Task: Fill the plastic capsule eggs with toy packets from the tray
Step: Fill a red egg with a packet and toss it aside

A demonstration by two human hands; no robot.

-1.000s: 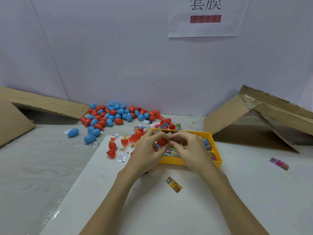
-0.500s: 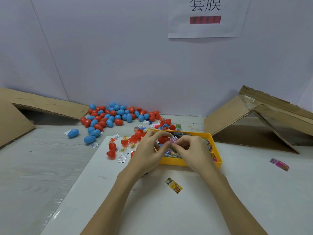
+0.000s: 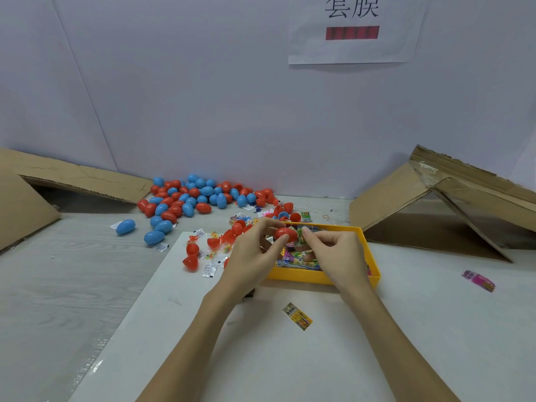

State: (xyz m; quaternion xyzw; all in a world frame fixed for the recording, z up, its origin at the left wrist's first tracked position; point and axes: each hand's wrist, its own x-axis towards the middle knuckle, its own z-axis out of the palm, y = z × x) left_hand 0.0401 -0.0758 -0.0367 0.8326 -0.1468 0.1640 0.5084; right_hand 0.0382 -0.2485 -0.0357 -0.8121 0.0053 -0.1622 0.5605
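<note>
Red capsule egg (image 3: 285, 233) pinched in left hand (image 3: 251, 256) fingers, green toy packet (image 3: 301, 234) pinched by right hand (image 3: 338, 256) fingers beside it, above yellow tray (image 3: 372, 271)

A white wall (image 3: 203, 97) is seen behind the table (image 3: 58, 285), whose surface shows a pale wood grain. A paper sign (image 3: 352, 27) is fixed high on the wall; two dark characters and a red bar are printed on it. A white sheet (image 3: 261, 358) is laid over the near part of the table. A flattened cardboard box (image 3: 66, 181) is propped at the far left against the wall, and another box (image 3: 452, 210) is tilted at the far right, clear tape showing along its edges. A small rubber band (image 3: 329, 217) lies on the table near the right box.
</note>
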